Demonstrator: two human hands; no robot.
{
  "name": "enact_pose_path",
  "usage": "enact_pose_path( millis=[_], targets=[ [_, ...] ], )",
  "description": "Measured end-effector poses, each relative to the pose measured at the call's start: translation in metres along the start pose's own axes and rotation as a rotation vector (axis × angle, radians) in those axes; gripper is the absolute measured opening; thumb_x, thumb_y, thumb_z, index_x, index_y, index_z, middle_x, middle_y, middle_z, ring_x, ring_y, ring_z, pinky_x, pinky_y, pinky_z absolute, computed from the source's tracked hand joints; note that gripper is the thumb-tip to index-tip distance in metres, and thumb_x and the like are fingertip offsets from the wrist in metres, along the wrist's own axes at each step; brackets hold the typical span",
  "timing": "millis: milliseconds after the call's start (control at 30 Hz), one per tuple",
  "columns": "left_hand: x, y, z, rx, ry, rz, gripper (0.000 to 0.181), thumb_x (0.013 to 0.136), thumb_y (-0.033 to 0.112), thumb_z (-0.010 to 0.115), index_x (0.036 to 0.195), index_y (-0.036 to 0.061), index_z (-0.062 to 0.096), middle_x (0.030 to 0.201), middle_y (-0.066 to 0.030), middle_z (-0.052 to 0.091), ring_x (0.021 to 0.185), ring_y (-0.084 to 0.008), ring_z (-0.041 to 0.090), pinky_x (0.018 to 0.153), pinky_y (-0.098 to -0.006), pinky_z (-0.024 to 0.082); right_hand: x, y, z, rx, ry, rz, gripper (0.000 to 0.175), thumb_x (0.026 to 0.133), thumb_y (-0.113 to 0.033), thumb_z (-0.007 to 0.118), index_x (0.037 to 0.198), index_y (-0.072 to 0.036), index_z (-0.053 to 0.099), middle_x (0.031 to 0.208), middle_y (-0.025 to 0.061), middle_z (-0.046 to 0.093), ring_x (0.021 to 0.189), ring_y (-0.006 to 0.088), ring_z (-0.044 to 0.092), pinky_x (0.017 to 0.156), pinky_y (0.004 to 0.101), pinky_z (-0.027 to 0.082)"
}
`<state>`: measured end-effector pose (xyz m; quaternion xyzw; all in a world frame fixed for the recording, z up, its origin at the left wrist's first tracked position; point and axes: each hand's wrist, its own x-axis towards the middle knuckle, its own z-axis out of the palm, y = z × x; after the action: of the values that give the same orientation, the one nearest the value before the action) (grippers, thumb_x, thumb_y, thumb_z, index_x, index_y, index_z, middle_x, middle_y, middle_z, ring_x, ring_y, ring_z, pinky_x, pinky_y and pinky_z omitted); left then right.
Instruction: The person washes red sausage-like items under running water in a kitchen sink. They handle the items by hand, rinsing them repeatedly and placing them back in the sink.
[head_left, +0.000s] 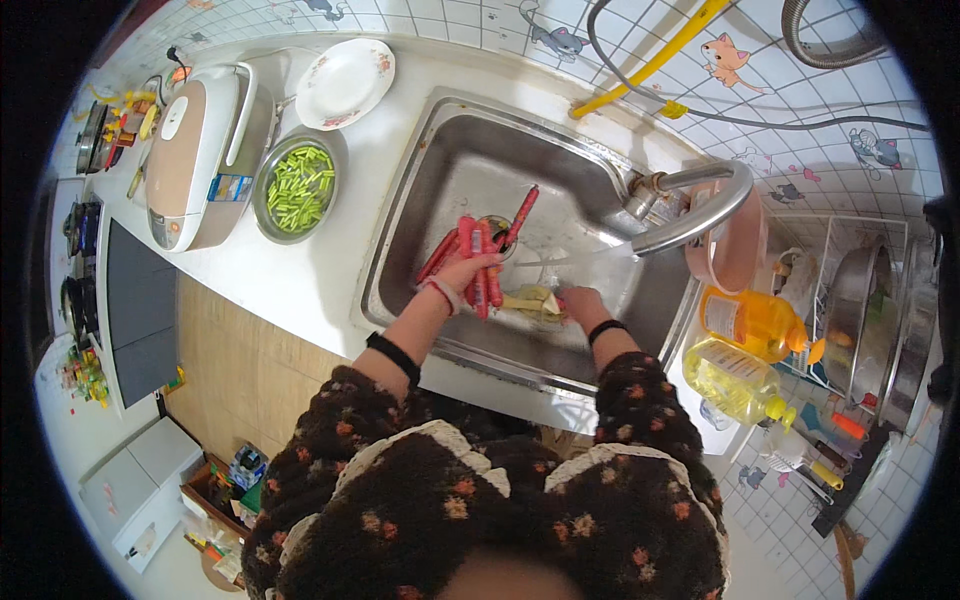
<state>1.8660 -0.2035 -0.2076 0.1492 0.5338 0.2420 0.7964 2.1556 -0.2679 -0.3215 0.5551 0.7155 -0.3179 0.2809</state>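
Observation:
My left hand (461, 271) grips a bunch of red, film-wrapped sausages (478, 259) above the stainless-steel sink (480, 169). Another long red sausage (523, 212) slants up past the drain, its lower end behind the bunch. Lower in the basin, my right hand (583, 305) is at the end of a pale yellow item (536, 302) whose kind is unclear; the fingers are partly hidden, so I cannot tell whether they hold it. Water (574, 256) runs from the curved metal faucet (697, 221) towards the bunch, passing above my right hand.
Left of the sink stand a metal bowl of cut green stalks (300, 187), a floral plate (345, 84) and a rice cooker (199, 154). On the right are a pink basin (724, 240), an orange bottle (750, 322), a yellow bottle (731, 379) and a rack with metal pans (862, 315).

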Motion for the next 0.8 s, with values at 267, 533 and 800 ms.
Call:
enact_pose_path(
  millis=[267,533,800],
  targets=[
    [0.036,-0.044,0.069,-0.129,-0.222,-0.164,0.033,0.084,0.034,0.069,0.107,0.0112,0.060,0.092,-0.0033,0.064,0.082,-0.0171,0.063,0.071,-0.0357,0.053,-0.081,-0.039,-0.100,0.915,0.595,0.096,0.034,0.089,-0.032,0.059,0.100,0.000,0.054,0.092,0.0225,0.064,0.092,0.0408,0.061,0.078,0.0451,0.049],
    [0.047,-0.041,0.093,-0.331,-0.506,-0.082,0.036,0.091,0.038,0.056,0.117,0.0134,0.056,0.098,-0.0027,0.064,0.090,-0.0155,0.061,0.077,-0.0324,0.052,-0.118,-0.088,-0.136,0.842,0.905,0.002,0.024,0.088,-0.016,0.054,0.106,0.001,0.056,0.091,0.0168,0.061,0.080,0.0354,0.060,0.072,0.0402,0.049],
    [0.063,-0.048,0.099,-0.472,-0.641,-0.033,0.033,0.093,0.031,0.055,0.117,0.0088,0.056,0.086,0.0004,0.058,0.080,-0.0122,0.058,0.069,-0.0281,0.050,-0.092,-0.095,-0.173,2.708,-0.004,-0.671,0.014,0.086,-0.007,0.048,0.073,-0.010,0.048,0.069,-0.0006,0.046,0.054,0.0101,0.036,0.048,0.0236,0.031]
  ],
)
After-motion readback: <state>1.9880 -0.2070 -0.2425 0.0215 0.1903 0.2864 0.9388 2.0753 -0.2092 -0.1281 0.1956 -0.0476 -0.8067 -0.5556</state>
